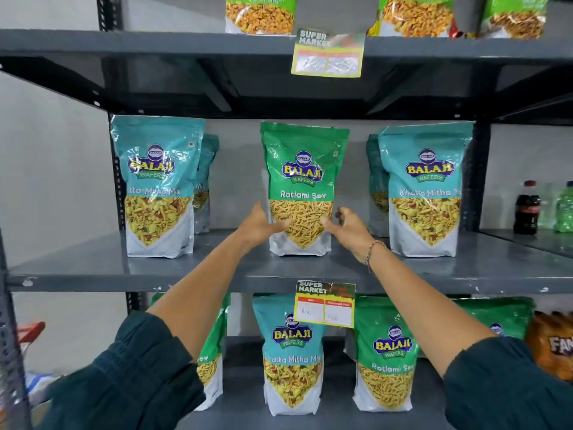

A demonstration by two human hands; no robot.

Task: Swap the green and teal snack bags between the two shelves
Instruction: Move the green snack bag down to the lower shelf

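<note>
A green Ratlami Sev bag [302, 169] stands upright in the middle of the middle shelf [124, 268], between two teal Khatta Mitha bags, one left [156, 181] and one right [426, 184]. My left hand [262, 226] lies on the green bag's lower left front, thumb up along its edge. My right hand [345, 226] holds the lower right edge, thumb on the front and fingers curled beside it. On the lower shelf a teal bag [293, 352] stands in the middle, with a green bag [387, 352] to its right and another green bag [214, 352] partly hidden by my left arm.
More teal bags stand behind the outer ones. The top shelf [155, 41] carries green snack bags [260, 13]. Price tags [325, 304] hang from the shelf edges. Soft-drink bottles [527, 207] stand on the adjoining shelf at right. An orange bag [555, 346] sits at lower right.
</note>
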